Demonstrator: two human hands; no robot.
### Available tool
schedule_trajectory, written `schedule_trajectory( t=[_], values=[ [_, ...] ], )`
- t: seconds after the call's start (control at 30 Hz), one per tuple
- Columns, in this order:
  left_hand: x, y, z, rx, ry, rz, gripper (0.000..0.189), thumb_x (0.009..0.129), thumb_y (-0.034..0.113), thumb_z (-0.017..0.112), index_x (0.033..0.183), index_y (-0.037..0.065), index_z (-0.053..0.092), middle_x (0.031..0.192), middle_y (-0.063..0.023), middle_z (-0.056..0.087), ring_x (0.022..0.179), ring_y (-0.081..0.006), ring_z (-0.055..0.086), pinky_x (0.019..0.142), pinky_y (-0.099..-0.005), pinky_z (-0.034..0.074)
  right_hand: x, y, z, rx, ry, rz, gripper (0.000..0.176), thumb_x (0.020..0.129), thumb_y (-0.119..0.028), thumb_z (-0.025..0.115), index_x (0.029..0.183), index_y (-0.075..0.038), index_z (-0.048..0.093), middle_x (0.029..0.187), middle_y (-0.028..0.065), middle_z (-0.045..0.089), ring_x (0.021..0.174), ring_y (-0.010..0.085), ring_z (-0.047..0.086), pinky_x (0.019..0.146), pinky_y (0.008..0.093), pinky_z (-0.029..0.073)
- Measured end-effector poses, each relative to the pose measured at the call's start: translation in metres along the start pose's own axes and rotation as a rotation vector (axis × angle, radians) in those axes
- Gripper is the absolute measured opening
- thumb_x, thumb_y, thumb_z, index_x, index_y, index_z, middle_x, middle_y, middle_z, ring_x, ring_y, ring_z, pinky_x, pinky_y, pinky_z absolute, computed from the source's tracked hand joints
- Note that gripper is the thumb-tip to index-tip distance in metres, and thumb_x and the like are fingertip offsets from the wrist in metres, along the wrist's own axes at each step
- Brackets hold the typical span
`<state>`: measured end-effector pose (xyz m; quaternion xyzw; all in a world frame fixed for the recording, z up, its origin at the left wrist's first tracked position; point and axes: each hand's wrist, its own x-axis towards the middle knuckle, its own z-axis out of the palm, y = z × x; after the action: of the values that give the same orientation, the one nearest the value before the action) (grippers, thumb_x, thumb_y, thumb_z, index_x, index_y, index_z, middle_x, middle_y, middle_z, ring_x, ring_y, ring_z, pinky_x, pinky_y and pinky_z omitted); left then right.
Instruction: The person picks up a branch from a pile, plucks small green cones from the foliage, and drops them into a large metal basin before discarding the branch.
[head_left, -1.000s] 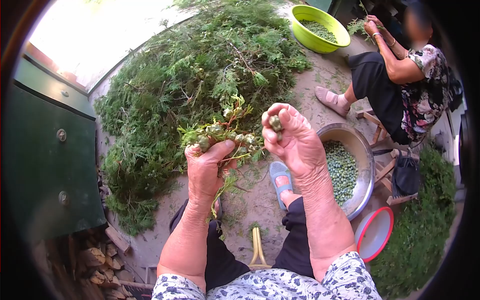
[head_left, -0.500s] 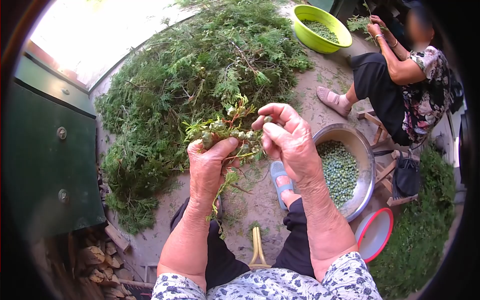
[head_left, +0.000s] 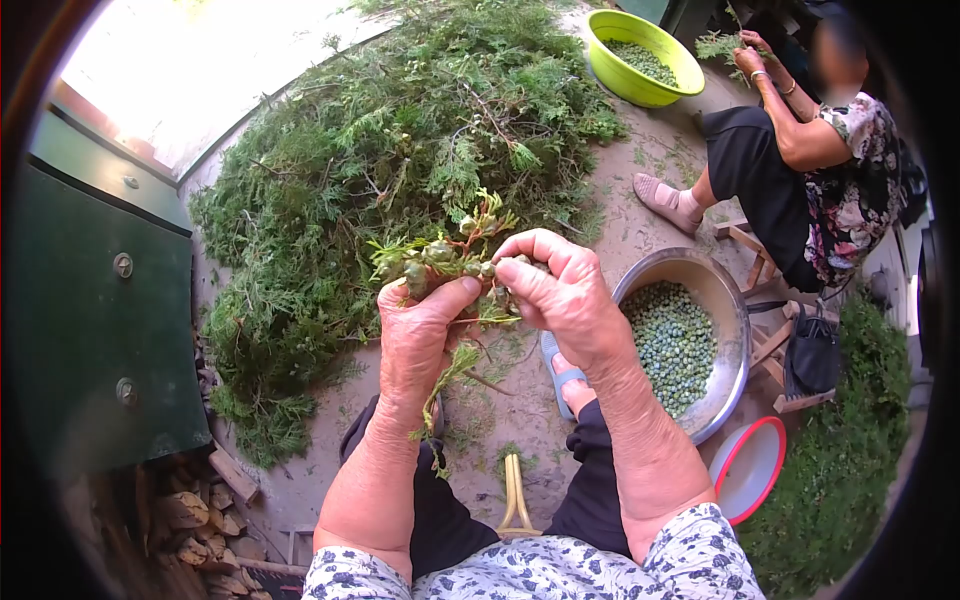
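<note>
My left hand (head_left: 412, 330) is closed round a conifer sprig (head_left: 484, 222) that carries several pale green cones (head_left: 438, 252). Below that hand, a leafy end of the twig (head_left: 458, 362) hangs down. At the sprig's right side, my right hand (head_left: 572, 300) has thumb and forefinger pinched on a small green cone; another cone shows partly between its fingers. Right of my right forearm stands a metal basin (head_left: 738, 345), and loose green cones (head_left: 668, 335) lie in it.
A large heap of cut conifer branches (head_left: 330, 200) lies ahead. Beyond it stands a yellow-green basin (head_left: 655, 92) with more cones. At right, a seated person (head_left: 850, 180) holds a sprig. A red-rimmed white basin (head_left: 775, 470) and firewood (head_left: 195, 520) are near me; a green cabinet (head_left: 90, 310) stands left.
My right hand has moved left to the sprig, and its thumb and forefinger now touch the cones there. My left hand has stayed almost still.
</note>
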<state>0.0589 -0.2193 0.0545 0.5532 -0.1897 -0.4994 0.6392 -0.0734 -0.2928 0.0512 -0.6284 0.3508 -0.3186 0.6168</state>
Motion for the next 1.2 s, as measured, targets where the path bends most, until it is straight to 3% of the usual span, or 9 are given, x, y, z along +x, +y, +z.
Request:
schedule_trajectory(
  t=[0.07, 0.17, 0.23, 0.33, 0.5, 0.6, 0.73, 1.07, 1.2],
  values=[
    [-0.003, 0.003, 0.002, -0.073, -0.041, -0.014, 0.014, 0.076, 0.002, 0.064, 0.09, 0.002, 0.065, 0.078, -0.006, 0.066, 0.057, -0.0097, 0.06, 0.045, -0.0211, 0.047, 0.001, 0.004, -0.004, 0.646, -0.075, 0.347, 0.013, 0.085, -0.016, 0.06, 0.09, -0.004, 0.058, 0.069, -0.0033, 0.051, 0.054, 0.0053, 0.045, 0.043, 0.0198, 0.032],
    [-0.001, 0.002, -0.001, -0.062, -0.053, -0.025, 0.015, 0.076, 0.004, 0.064, 0.09, 0.003, 0.065, 0.078, -0.0051, 0.066, 0.058, -0.0097, 0.06, 0.045, -0.021, 0.047, -0.001, 0.005, 0.002, 0.901, -0.078, 0.407, 0.011, 0.087, -0.016, 0.058, 0.09, -0.006, 0.056, 0.068, -0.0033, 0.05, 0.052, 0.0044, 0.045, 0.039, 0.0183, 0.026],
    [-0.001, 0.001, -0.003, -0.054, -0.051, -0.018, 0.015, 0.075, 0.006, 0.065, 0.09, 0.003, 0.065, 0.078, -0.0045, 0.066, 0.056, -0.0083, 0.059, 0.044, -0.0205, 0.047, 0.0, 0.009, 0.0, 0.93, -0.075, 0.425, 0.011, 0.088, -0.016, 0.055, 0.089, -0.004, 0.055, 0.07, -0.0016, 0.05, 0.053, 0.0063, 0.046, 0.04, 0.0189, 0.028],
    [-0.004, 0.003, -0.002, -0.023, 0.052, 0.024, 0.013, 0.076, 0.006, 0.065, 0.088, 0.005, 0.065, 0.074, -0.0021, 0.065, 0.052, -0.0058, 0.054, 0.044, -0.0196, 0.043, 0.007, 0.015, -0.013, 1.064, 0.023, 0.254, 0.014, 0.09, -0.016, 0.05, 0.091, -0.002, 0.051, 0.078, 0.0053, 0.052, 0.06, 0.0105, 0.049, 0.043, 0.0211, 0.035],
    [0.001, -0.002, -0.005, -0.043, 0.027, 0.063, 0.012, 0.075, 0.005, 0.066, 0.087, 0.004, 0.065, 0.073, -0.0018, 0.064, 0.052, -0.0062, 0.054, 0.044, -0.0203, 0.043, 0.004, 0.008, -0.017, 0.942, 0.064, 0.231, 0.014, 0.088, -0.014, 0.053, 0.093, -0.001, 0.053, 0.077, 0.0059, 0.054, 0.061, 0.01, 0.052, 0.043, 0.0202, 0.037],
    [-0.002, -0.001, -0.001, 0.034, 0.054, 0.035, 0.012, 0.075, 0.004, 0.066, 0.086, 0.004, 0.065, 0.073, -0.0018, 0.064, 0.052, -0.006, 0.054, 0.044, -0.0204, 0.043, -0.002, 0.004, -0.011, 0.718, 0.035, 0.264, 0.023, 0.083, -0.024, 0.065, 0.085, -0.002, 0.058, 0.063, -0.0005, 0.052, 0.048, 0.0041, 0.046, 0.036, 0.0172, 0.029],
    [-0.005, -0.002, 0.0, 0.053, 0.043, 0.012, 0.01, 0.075, 0.004, 0.066, 0.084, 0.004, 0.066, 0.073, -0.0006, 0.063, 0.053, -0.0054, 0.053, 0.045, -0.021, 0.043, -0.005, 0.004, -0.009, 0.462, 0.022, 0.325, 0.024, 0.082, -0.025, 0.066, 0.079, -0.002, 0.06, 0.055, -0.0024, 0.048, 0.041, 0.0043, 0.042, 0.034, 0.0183, 0.026],
    [0.003, -0.003, -0.001, 0.051, 0.063, 0.023, 0.006, 0.077, 0.005, 0.065, 0.083, 0.004, 0.065, 0.069, 0.001, 0.061, 0.053, -0.0065, 0.053, 0.046, -0.0215, 0.043, 0.0, 0.007, -0.011, 0.61, -0.038, 0.291, 0.016, 0.085, -0.005, 0.058, 0.099, 0.0, 0.058, 0.071, -0.0013, 0.055, 0.052, 0.0028, 0.047, 0.038, 0.0157, 0.03],
    [0.004, -0.008, -0.005, 0.072, 0.022, 0.058, 0.007, 0.078, 0.006, 0.065, 0.084, 0.004, 0.064, 0.07, 0.0002, 0.062, 0.054, -0.0067, 0.053, 0.046, -0.0215, 0.043, 0.001, 0.009, -0.01, 0.536, -0.029, 0.265, 0.018, 0.083, -0.004, 0.06, 0.101, 0.0, 0.058, 0.072, -0.0015, 0.054, 0.052, 0.0025, 0.047, 0.039, 0.0153, 0.031]
  ],
)
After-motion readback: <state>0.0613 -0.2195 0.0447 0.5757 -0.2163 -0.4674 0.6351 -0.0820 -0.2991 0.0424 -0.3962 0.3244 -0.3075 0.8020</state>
